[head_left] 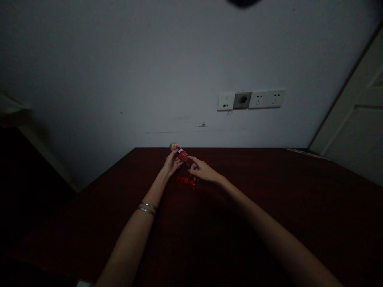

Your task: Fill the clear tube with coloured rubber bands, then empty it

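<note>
My left hand [172, 162] is closed around a small clear bottle [182, 154] with red pieces inside, a pale label and a multicoloured end. The bottle lies tilted, its coloured end up and to the left, its other end toward my right hand. My right hand [203, 171] has its index finger stretched to that lower end, at or touching it. The thumb is apart from the index finger and the other fingers are curled. A small red loop [188, 164] hangs at the bottle's end. Below the hands, several thin red pieces [186, 181] lie on the table, too small to name.
The dark reddish-brown table [254, 207] reaches back to a pale wall [119, 71]. A row of sockets and switches [251, 100] is set in the wall. A panelled white door [356, 115] stands at the right. Dim light leaves the left side dark.
</note>
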The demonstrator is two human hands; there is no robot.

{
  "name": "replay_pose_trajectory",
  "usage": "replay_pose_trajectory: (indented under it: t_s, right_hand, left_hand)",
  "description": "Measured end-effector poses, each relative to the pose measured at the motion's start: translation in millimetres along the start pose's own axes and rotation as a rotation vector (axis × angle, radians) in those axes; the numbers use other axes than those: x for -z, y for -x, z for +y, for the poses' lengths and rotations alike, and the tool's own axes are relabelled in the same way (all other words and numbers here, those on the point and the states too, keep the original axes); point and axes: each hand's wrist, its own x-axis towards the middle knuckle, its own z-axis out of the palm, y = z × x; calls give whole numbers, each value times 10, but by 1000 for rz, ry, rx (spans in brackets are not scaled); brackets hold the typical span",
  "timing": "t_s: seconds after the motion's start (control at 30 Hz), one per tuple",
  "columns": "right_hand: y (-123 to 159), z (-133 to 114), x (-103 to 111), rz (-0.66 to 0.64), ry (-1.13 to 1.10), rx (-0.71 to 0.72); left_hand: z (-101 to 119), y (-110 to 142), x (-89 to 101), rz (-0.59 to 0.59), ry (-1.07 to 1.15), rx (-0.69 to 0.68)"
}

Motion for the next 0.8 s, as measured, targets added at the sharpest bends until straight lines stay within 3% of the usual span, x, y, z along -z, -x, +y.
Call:
replay_pose_trajectory:
  t_s: [0.43,0.6,0.8]
  right_hand:
    - [22,10,-58,-41,-69,-70]
    - [15,29,-48,-63,-62,-64]
    - [0,133,-79,-60,-58,-39]
  left_hand:
    - [-70,2,-44,-78,-25,0]
    - [-16,14,-27,-42,-98,-73]
    - [11,-42,13,-92,-100,-156]
